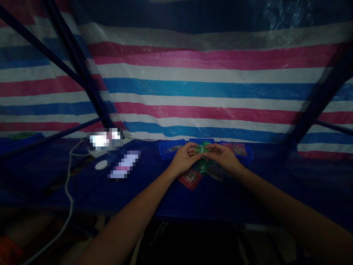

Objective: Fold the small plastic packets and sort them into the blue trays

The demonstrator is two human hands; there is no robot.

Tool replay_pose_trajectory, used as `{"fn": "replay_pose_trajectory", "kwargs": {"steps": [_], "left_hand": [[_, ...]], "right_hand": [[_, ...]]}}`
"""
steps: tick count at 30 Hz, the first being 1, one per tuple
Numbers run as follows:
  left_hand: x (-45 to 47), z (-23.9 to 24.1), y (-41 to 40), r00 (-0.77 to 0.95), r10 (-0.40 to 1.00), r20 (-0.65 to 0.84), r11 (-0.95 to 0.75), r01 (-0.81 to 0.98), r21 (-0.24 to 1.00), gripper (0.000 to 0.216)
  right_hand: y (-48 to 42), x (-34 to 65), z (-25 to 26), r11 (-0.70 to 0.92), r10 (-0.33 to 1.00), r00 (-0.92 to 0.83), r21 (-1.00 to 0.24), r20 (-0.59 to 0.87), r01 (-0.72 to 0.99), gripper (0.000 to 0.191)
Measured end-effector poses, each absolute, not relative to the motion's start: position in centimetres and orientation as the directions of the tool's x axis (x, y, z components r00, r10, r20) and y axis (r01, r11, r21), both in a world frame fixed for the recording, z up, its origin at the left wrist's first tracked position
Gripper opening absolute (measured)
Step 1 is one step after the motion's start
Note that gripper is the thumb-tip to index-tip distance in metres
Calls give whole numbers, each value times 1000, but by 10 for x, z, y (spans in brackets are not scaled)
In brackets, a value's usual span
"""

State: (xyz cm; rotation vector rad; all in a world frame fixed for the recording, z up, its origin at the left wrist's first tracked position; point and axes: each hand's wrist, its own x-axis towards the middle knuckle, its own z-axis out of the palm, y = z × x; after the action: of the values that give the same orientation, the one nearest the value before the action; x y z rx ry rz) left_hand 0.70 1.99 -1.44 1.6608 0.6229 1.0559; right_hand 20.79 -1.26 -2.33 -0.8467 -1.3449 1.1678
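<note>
Between my two hands is a small green plastic packet (202, 149), its ends pinched by my fingers and thumbs. My left hand (184, 157) grips its left side, and my right hand (224, 157) grips its right side. Just below them, more green packets (202, 166) lie on the blue table, beside a dark clear bag (215, 172). A red packet (190, 179) with something pale inside lies under my left wrist. What the green packet contains is too dim to make out.
Behind my hands stand a left blue bin (162, 150), a middle blue bin (202, 140) and a right blue bin (249, 156) with red packets. To the left are a power strip (97, 152), a round white object (101, 165) and a hanging white cable (68, 187). Striped sheeting (193, 88) closes the back.
</note>
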Motion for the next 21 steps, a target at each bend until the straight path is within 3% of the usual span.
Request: {"fn": "replay_pose_trajectory", "kwargs": {"steps": [5, 9, 12, 16, 21], "left_hand": [[9, -8, 10, 448, 800, 400, -478, 72, 876, 39], [8, 2, -1, 373, 698, 611, -715, 336, 613, 32], [8, 5, -7, 467, 588, 661, -808, 383, 448, 27], [9, 3, -6, 511, 582, 632, -813, 388, 434, 37], [6, 3, 0, 428, 671, 606, -740, 439, 510, 20]], "right_hand": [[-9, 209, -25, 275, 956, -77, -956, 283, -101, 40], [-6, 211, -27, 285, 959, 15, -956, 285, -71, 34], [-7, 211, -27, 301, 953, 49, -949, 298, -92, 35], [-13, 207, -22, 292, 954, -33, -946, 299, -141, 44], [-17, 205, -17, 299, 948, -86, -949, 307, -97, 43]]}}
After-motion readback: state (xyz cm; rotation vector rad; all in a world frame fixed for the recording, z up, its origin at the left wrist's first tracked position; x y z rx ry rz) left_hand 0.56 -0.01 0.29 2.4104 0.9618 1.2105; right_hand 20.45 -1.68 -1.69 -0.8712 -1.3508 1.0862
